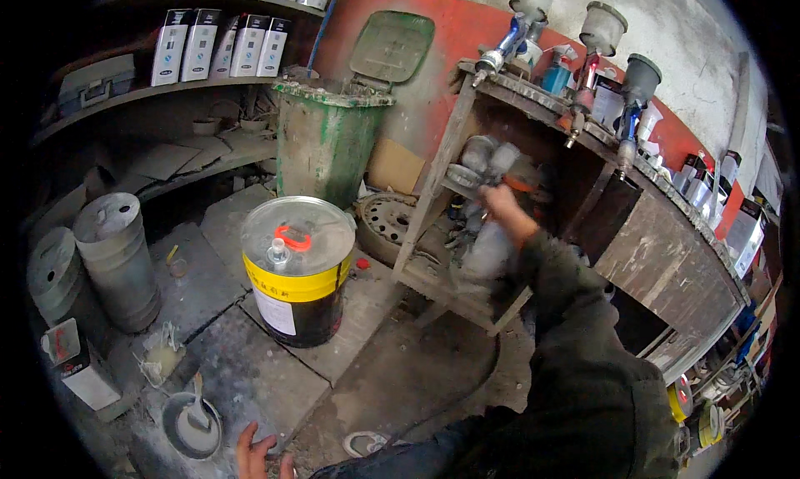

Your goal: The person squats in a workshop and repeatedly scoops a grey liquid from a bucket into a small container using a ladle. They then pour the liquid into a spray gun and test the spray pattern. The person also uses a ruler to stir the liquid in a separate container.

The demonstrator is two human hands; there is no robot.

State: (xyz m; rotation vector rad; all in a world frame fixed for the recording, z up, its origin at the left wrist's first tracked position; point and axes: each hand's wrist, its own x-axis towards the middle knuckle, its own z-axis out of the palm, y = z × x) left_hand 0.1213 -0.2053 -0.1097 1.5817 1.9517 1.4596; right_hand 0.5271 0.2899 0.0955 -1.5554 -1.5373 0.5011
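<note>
My right hand [503, 207] reaches out in a dark sleeve into the open wooden cabinet [433, 183]. Its fingers are curled together beside blurred grey round cups [479, 152]; whatever they grip is smeared by motion. A clear crumpled plastic piece [485, 252] lies below that hand on the shelf. At the lower edge my left hand [260, 456] shows only its fingers, spread apart and holding nothing. The nearest thing to it is a grey bowl [171, 425] with a spatula [198, 408] standing in it.
A yellow-and-black drum [293, 289] with a red handle stands mid-floor. Behind it are a green bin [321, 142] with its lid up and a wheel rim [386, 222]. Spray guns [640, 104] stand along the cabinet top. Grey metal drums [117, 258] stand left.
</note>
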